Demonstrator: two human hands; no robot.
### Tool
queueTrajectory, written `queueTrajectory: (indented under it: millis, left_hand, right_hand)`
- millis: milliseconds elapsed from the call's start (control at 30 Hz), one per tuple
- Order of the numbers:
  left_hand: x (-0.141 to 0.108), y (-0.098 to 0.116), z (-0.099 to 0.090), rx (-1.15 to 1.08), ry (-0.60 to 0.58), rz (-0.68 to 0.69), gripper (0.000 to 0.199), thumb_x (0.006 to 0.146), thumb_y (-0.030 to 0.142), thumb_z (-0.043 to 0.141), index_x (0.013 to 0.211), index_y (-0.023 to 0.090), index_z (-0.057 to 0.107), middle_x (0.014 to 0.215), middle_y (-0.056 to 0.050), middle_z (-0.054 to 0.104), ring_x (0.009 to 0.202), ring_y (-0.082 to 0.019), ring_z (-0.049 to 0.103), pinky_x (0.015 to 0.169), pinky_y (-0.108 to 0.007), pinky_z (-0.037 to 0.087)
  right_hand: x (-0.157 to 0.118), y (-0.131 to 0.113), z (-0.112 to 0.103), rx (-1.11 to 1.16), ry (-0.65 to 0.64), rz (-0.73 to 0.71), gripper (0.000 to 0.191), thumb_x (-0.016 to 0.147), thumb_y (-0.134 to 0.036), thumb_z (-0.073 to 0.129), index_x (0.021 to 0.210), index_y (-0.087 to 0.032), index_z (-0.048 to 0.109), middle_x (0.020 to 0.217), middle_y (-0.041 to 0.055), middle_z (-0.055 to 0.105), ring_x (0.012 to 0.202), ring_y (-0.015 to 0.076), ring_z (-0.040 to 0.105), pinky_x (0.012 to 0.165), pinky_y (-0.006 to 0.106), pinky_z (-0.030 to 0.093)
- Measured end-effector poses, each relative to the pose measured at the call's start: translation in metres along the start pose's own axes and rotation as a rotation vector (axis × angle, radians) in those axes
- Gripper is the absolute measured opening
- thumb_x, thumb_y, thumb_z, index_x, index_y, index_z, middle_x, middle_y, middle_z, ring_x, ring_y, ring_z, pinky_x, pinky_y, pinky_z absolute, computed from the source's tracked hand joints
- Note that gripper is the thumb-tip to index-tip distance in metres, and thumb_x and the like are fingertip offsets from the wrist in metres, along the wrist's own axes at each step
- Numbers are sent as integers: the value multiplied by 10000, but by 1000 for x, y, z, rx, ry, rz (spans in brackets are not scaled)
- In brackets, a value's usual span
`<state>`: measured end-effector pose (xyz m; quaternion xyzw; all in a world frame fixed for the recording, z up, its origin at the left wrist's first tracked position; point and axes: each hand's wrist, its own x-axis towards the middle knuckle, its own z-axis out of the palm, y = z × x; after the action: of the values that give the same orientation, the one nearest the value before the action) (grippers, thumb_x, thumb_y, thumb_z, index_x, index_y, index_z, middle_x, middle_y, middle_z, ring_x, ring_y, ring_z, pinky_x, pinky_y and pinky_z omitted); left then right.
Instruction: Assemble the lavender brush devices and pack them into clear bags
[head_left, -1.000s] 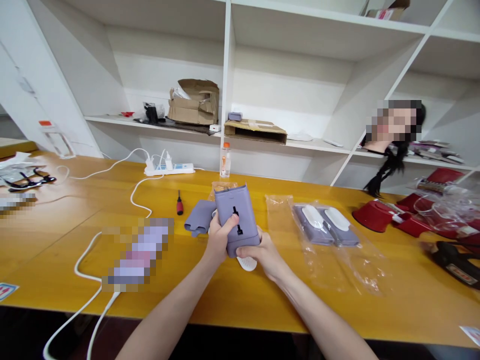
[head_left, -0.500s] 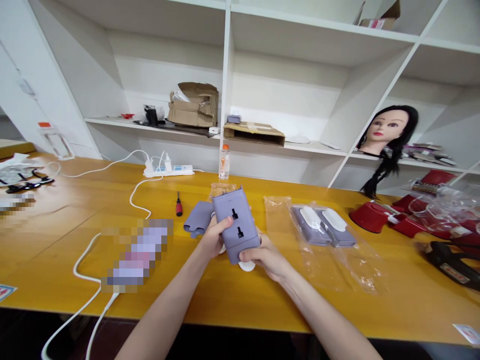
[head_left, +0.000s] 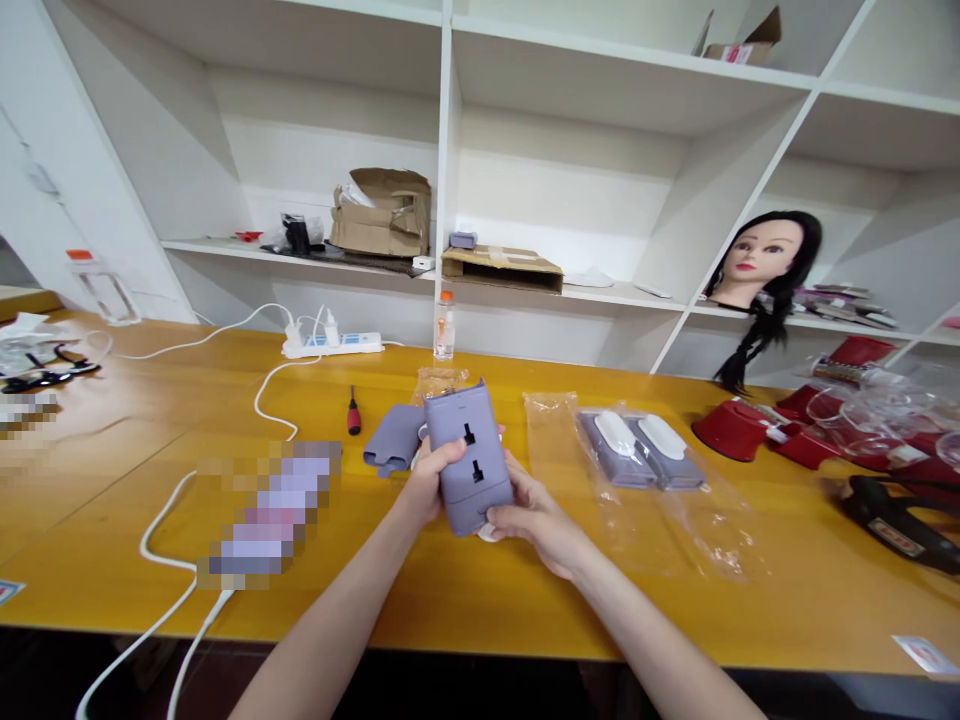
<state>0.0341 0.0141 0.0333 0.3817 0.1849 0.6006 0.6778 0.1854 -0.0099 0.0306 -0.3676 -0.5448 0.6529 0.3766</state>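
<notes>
A purple box-shaped case (head_left: 472, 450) with two black T-shaped slots is held tilted above the wooden table. My left hand (head_left: 429, 478) grips its left side, thumb on the front face. At its lower right, my right hand (head_left: 536, 515) holds the case with the thumb near the bottom corner. A bit of a white round part (head_left: 487, 533) shows under the lower end. Behind my left hand lies a separate purple piece (head_left: 393, 438), and a red-and-black screwdriver (head_left: 354, 414) rests further left.
To the right, two purple cases with white tops (head_left: 630, 450) lie on clear plastic bags. A pixelated device (head_left: 274, 510) with white cables is at the left. Behind stand a power strip (head_left: 337, 345) and a bottle (head_left: 444, 328). Red items (head_left: 731, 430) sit far right.
The case has tilted slightly, and less of the white round part shows beneath it. My right hand has shifted a little along its lower right side. The whole view has moved slightly.
</notes>
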Motion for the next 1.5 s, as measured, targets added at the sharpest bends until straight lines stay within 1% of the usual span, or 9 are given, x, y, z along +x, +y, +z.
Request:
queueTrajectory:
  millis: [133, 333, 533, 700, 867, 1000, 1133, 1233, 1500]
  left_hand:
    - [-2, -3, 0, 1, 10, 24, 441, 662, 334, 642, 1056, 142, 594, 1062, -149, 656, 869, -327, 645, 717, -478, 526]
    - [-7, -6, 1, 35, -31, 20, 526, 647, 302, 652, 1141, 160, 540, 1014, -136, 675, 835, -312, 654, 698, -450, 530]
    - [-9, -8, 4, 23, -26, 56, 496, 647, 322, 631, 1108, 155, 556, 1026, -141, 671, 843, -315, 649, 688, -437, 529]
    - [-10, -11, 7, 1, 38, 89, 406, 645, 327, 611, 1006, 143, 601, 978, -129, 686, 808, -306, 657, 659, -417, 535]
    - [-10, -12, 7, 15, 61, 62, 439, 658, 311, 618, 1065, 153, 578, 1016, -132, 678, 835, -309, 658, 674, -428, 534]
    - [-10, -10, 7, 17, 19, 87, 530, 643, 310, 648, 1142, 170, 538, 1050, -138, 665, 867, -330, 650, 683, -456, 534]
    - [-9, -9, 7, -1, 22, 128, 513, 656, 324, 646, 1141, 196, 541, 1078, -125, 653, 909, -336, 635, 679, -449, 538]
    - [-9, -12, 6, -6, 39, 152, 522, 658, 318, 645, 1154, 204, 529, 1070, -117, 656, 904, -331, 636, 681, -440, 536]
    - [-9, -16, 5, -24, 91, 167, 523, 662, 304, 628, 1158, 175, 526, 1043, -122, 667, 870, -312, 649, 719, -439, 526]
  right_hand:
    - [3, -1, 7, -103, 29, -73, 488, 605, -154, 611, 1083, -187, 518, 800, -6, 593, 513, 121, 597, 499, 257, 459]
    - [7, 3, 3, -51, -103, 80, 424, 586, -158, 629, 984, -168, 484, 644, -42, 600, 340, 74, 495, 338, 184, 302]
    - [4, 9, 5, 51, -13, 65, 262, 534, -126, 682, 741, -168, 526, 584, -61, 510, 411, 25, 324, 358, 169, 177]
    - [5, 12, 8, 64, 23, -55, 215, 522, -105, 676, 690, -162, 555, 571, -58, 496, 447, 40, 318, 395, 186, 187]
    - [7, 14, 5, 94, -2, 14, 214, 525, -109, 657, 691, -163, 533, 529, -71, 465, 425, 35, 293, 377, 182, 131]
    - [2, 12, 2, 84, -29, 36, 367, 572, -163, 674, 914, -177, 542, 619, -48, 550, 419, 51, 397, 381, 186, 222]
    - [-4, 9, 3, 33, 3, -75, 363, 648, -213, 634, 992, -193, 521, 706, -20, 591, 566, 117, 569, 531, 233, 386]
    - [-5, 7, 7, 47, 36, -144, 346, 633, -172, 611, 966, -206, 521, 731, -31, 566, 593, 111, 538, 587, 251, 414]
    - [2, 7, 10, 44, 82, -160, 327, 566, -103, 553, 876, -207, 548, 673, -44, 515, 622, 116, 486, 595, 240, 392]
